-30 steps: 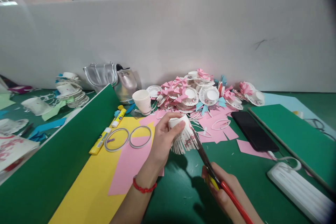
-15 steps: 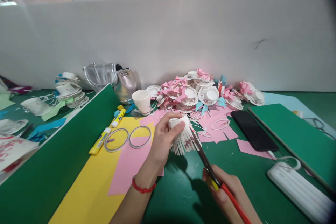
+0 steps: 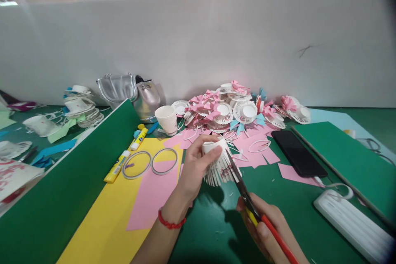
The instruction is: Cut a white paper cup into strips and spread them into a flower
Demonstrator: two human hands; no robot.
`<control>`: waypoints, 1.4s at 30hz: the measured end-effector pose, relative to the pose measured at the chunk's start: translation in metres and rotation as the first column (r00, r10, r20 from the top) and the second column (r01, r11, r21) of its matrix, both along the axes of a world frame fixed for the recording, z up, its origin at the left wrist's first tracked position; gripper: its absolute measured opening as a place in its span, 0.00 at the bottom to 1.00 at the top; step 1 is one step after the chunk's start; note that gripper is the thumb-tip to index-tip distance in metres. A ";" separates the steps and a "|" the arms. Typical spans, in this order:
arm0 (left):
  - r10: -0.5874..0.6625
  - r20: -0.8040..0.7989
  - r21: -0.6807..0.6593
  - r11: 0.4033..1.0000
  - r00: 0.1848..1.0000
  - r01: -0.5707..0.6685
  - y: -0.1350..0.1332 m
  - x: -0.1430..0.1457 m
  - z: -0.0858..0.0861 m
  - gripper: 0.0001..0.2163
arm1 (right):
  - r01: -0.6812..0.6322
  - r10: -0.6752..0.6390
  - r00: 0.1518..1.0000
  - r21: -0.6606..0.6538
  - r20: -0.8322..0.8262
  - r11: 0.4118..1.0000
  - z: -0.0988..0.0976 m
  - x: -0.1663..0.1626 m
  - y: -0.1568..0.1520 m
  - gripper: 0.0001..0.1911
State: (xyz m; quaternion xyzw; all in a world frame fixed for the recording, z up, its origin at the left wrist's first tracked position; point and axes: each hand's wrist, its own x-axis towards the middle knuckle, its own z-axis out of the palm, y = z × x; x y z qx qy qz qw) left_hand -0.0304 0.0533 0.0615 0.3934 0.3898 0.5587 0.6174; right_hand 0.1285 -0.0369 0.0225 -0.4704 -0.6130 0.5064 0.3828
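Observation:
My left hand (image 3: 193,167) grips an upturned white paper cup (image 3: 218,161) whose wall is cut into a fringe of narrow strips. My right hand (image 3: 266,227) holds scissors (image 3: 247,196) with red and yellow handles. The blades point up and left, and their tips touch the fringe on the cup's right side. A red cord bracelet (image 3: 170,222) circles my left wrist. Both hands hover above the green table (image 3: 213,231).
Behind the hands lies a pile of finished paper-cup flowers (image 3: 235,111) with pink and blue paper. A stack of white cups (image 3: 167,119), two glue sticks (image 3: 126,154), two tape rings (image 3: 150,163), pink and yellow sheets, a black phone (image 3: 298,152), a white power strip (image 3: 352,225) and a silver bag (image 3: 130,90) surround them.
The cup and my left hand have shifted slightly right and down, and the cup is turned a little. The scissors stay at the fringe's right side.

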 end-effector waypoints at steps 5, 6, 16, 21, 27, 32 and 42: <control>0.004 -0.012 0.019 1.000 1.000 -0.004 0.001 -0.001 -0.002 0.07 | 0.018 -0.019 1.000 0.034 0.017 0.999 0.000 -0.001 -0.001 0.30; 0.003 -0.012 0.022 1.000 1.000 -0.003 0.001 -0.001 -0.003 0.07 | 0.022 -0.023 1.000 0.042 0.020 0.999 0.000 -0.001 -0.001 0.30; -0.005 -0.006 0.020 1.000 1.000 0.005 0.000 0.000 -0.002 0.06 | 0.083 -0.087 0.993 0.052 0.077 0.995 -0.001 0.001 -0.004 0.27; -0.010 -0.004 0.028 1.000 1.000 0.011 0.001 0.000 -0.002 0.06 | 0.116 -0.118 0.990 0.037 0.083 0.993 -0.002 0.002 -0.004 0.27; -0.014 -0.009 0.029 0.999 1.000 0.015 0.000 0.000 -0.002 0.06 | 0.099 -0.099 0.993 0.009 0.057 0.995 -0.005 0.001 -0.005 0.27; -0.017 -0.031 0.053 0.998 0.999 0.018 0.001 -0.001 -0.002 0.05 | 0.095 -0.095 0.994 0.008 0.059 0.995 -0.005 0.001 -0.004 0.27; -0.009 -0.048 0.066 0.998 0.999 0.012 0.001 -0.001 -0.002 0.04 | 0.128 -0.128 0.988 0.007 0.092 0.992 -0.005 0.004 -0.005 0.27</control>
